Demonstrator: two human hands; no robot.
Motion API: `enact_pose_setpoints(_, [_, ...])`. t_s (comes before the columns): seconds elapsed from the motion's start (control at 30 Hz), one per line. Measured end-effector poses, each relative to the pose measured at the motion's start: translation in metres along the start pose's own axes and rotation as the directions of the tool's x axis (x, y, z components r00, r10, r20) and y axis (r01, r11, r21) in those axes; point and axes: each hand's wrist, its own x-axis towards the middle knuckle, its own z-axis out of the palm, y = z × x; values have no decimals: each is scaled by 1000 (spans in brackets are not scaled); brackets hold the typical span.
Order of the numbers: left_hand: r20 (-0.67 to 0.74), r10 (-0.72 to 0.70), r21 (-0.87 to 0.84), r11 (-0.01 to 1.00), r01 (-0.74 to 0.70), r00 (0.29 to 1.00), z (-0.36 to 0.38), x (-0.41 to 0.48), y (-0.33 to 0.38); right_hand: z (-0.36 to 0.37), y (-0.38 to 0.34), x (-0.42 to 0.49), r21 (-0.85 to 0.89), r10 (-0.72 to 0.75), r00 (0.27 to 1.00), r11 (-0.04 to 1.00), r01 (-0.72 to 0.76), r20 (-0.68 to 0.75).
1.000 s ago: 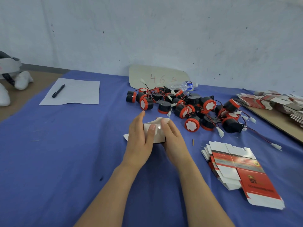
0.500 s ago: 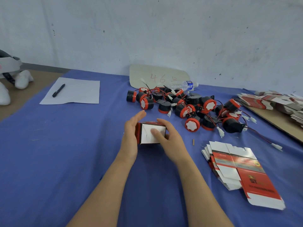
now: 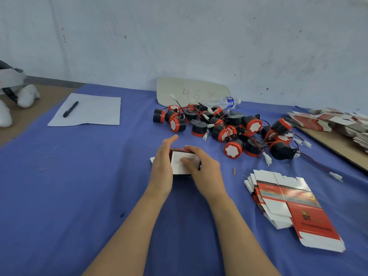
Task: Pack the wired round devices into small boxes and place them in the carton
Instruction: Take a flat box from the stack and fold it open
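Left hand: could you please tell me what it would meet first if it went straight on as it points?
Most likely the devices at the pile's left end; the left hand, flat against the box, points away and slightly right, with only cloth between. Depth is unclear.

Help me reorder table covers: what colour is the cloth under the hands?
The cloth is plain blue, clearest in the head view.

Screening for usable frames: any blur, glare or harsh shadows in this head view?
Head view: even, soft light, no glare, faint shadows; left hand, right hand and small box slightly blurred; print on the flat box stack at right smeared.
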Motion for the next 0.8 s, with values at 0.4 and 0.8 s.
enact_pose_setpoints(0.4, [-191,-46,326,939,108,981,-3,9,-12,4,-17,2,336,40,983,942,22,-179])
enact_pose_setpoints(0.8, [-96,131,176,978,-113,987,-1,3,-3,5,-14,4,428,159,978,899,-87,-135])
